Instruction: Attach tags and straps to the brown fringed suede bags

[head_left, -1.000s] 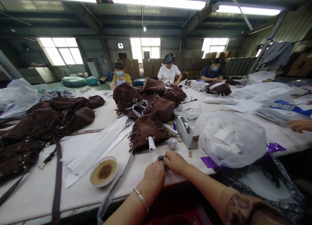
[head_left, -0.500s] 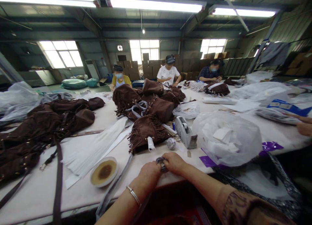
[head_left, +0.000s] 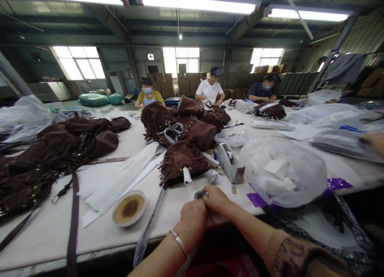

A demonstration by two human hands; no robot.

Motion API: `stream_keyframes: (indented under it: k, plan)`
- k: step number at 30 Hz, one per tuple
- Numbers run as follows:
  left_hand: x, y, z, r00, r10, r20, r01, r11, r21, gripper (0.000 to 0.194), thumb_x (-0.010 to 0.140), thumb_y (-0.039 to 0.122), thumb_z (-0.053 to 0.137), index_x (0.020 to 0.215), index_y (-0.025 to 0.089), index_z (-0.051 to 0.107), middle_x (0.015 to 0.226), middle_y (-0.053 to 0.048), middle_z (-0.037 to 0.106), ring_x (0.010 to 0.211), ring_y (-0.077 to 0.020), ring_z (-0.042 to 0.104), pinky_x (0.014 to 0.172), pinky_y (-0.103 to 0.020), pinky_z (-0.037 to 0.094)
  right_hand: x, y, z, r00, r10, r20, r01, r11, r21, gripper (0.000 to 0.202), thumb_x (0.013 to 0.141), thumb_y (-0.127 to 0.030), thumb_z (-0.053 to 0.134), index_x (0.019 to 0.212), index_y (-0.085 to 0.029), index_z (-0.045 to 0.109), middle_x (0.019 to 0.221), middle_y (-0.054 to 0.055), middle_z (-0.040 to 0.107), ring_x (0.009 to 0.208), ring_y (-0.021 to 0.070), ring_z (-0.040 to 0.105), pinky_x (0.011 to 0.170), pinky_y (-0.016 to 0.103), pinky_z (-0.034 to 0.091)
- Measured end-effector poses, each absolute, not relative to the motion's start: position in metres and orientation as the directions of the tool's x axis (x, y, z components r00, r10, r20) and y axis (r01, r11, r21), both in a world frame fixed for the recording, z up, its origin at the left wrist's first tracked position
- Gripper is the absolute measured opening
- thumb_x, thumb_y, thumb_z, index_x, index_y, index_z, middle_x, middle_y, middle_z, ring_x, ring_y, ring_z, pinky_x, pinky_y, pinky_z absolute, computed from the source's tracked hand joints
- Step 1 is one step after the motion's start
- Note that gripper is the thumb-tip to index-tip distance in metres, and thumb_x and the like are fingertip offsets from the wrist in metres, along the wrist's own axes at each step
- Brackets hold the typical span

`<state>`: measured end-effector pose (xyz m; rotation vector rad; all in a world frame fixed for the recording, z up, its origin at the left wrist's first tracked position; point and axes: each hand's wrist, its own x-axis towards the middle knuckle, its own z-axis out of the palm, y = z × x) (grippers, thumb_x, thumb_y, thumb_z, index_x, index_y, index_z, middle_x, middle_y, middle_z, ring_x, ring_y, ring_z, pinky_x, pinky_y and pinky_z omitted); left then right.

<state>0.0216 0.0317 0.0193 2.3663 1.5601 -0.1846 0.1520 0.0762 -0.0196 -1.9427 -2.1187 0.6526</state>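
Observation:
My left hand (head_left: 193,219) is closed in a fist at the table's front edge, knuckles up. Pressed against it, my right hand (head_left: 214,199) closes around a small bunched piece of greyish clear plastic film (head_left: 201,194), which pokes out above the fingers. What lies inside the two hands is mostly hidden. Left of them, a plastic-wrapped strip (head_left: 151,221) runs from under a brown fringed bag (head_left: 177,159) down over the table edge, behind my left forearm. A white paper roll sticks out at the bag's front, and a crumpled ball (head_left: 211,176) lies beside it.
A bowl of yellowish paste (head_left: 129,208) stands left of my hands. To the right are a tape dispenser (head_left: 229,164) and a plastic bag of scraps (head_left: 283,171). Brown bags (head_left: 195,129) are heaped ahead, others (head_left: 60,157) at left. Several co-workers sit around the table.
My left hand has turned and come right, closer against the right hand, covering more of the plastic film. The strip beside it has shifted right. A co-worker's plastic package at right has moved.

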Motion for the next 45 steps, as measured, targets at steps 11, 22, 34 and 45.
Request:
stream_keyframes:
  k: [11, 22, 34, 45]
  plan:
    - [-0.003, 0.031, 0.02, 0.506, 0.824, -0.253, 0.862, -0.493, 0.118, 0.045, 0.082, 0.01, 0.051, 0.127, 0.014, 0.055, 0.105, -0.016, 0.069, 0.091, -0.0321, 0.07, 0.078, -0.042, 0.056, 0.155, 0.081, -0.003, -0.288, 0.94, -0.181, 0.915, 0.213, -0.343, 0.027, 0.075, -0.017, 0.057, 0.091, -0.02, 0.078, 0.095, 0.01, 0.078, 0.09, 0.0235, 0.069, 0.073, 0.028, 0.042]
    - [-0.015, 0.063, 0.006, 0.661, 0.731, -0.167, 0.75, -0.65, 0.123, 0.024, 0.091, 0.018, 0.045, 0.102, 0.019, 0.067, 0.097, -0.01, 0.07, 0.089, -0.0241, 0.068, 0.082, -0.033, 0.053, 0.166, 0.079, -0.002, -0.276, 0.95, -0.148, 0.921, 0.217, -0.324, 0.024, 0.086, -0.025, 0.054, 0.096, -0.02, 0.075, 0.1, 0.009, 0.077, 0.097, 0.0221, 0.068, 0.077, 0.027, 0.042]
    - [-0.008, 0.036, 0.0, 0.59, 0.799, -0.114, 0.805, -0.571, 0.163, 0.03, 0.089, 0.018, 0.047, 0.117, 0.02, 0.057, 0.104, -0.012, 0.067, 0.089, -0.0267, 0.068, 0.078, -0.04, 0.056, 0.17, 0.081, -0.01, -0.371, 0.916, -0.152, 0.9, 0.315, -0.301, 0.021, 0.085, -0.023, 0.053, 0.089, -0.018, 0.073, 0.097, 0.012, 0.075, 0.093, 0.0242, 0.067, 0.078, 0.03, 0.042]
    - [-0.005, 0.045, 0.004, 0.676, 0.727, -0.122, 0.737, -0.663, 0.13, 0.026, 0.091, 0.012, 0.044, 0.111, 0.014, 0.06, 0.107, -0.014, 0.067, 0.093, -0.0264, 0.066, 0.082, -0.039, 0.055, 0.165, 0.078, -0.015, -0.266, 0.955, -0.13, 0.945, 0.232, -0.23, 0.028, 0.09, -0.035, 0.052, 0.097, -0.013, 0.069, 0.096, 0.018, 0.073, 0.091, 0.0298, 0.067, 0.071, 0.033, 0.042]
